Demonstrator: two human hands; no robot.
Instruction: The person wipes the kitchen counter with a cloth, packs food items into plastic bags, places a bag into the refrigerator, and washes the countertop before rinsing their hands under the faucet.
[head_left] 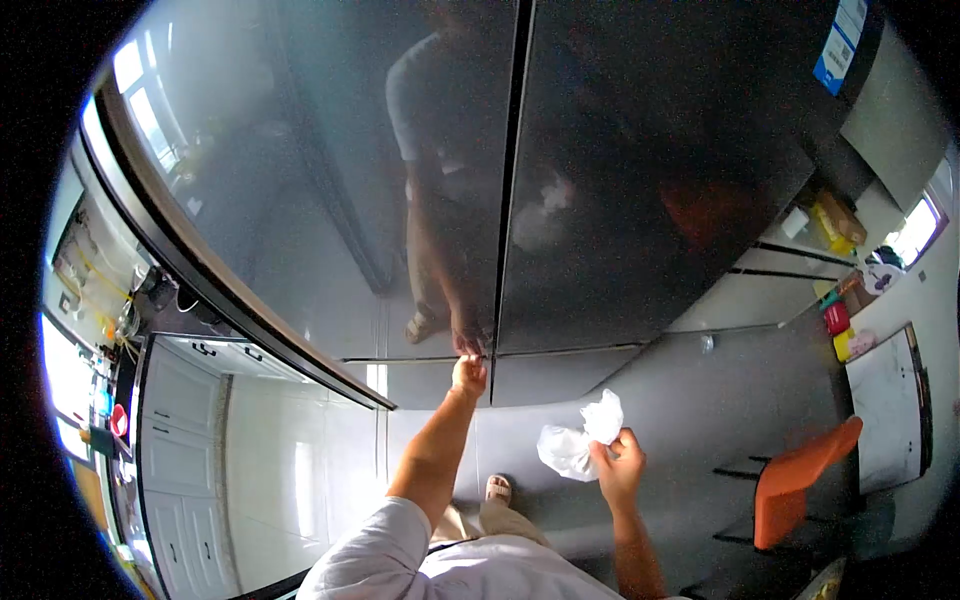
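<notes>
My left hand (pixel 470 374) is at the lower edge of the left door (pixel 330 180) of a large dark, glossy refrigerator, close to the gap between the two upper doors. Its fingers are curled in at that edge, and their tips are hidden. A crumpled white plastic bag (pixel 568 452) is pinched between the thumb and fingers of my right hand (pixel 620 462), held in the air below the right door (pixel 620 200). What the bag contains cannot be seen. Both doors look closed, and the glossy surface reflects my arm and the bag.
White cabinets (pixel 185 450) and a cluttered counter stand at the left. To the right are an orange chair (pixel 785 495), a marble-patterned table (pixel 885 415) and shelves with boxes (pixel 838 222). Pale tiled floor (pixel 275 465) lies below; my sandalled foot (pixel 498 488) is on it.
</notes>
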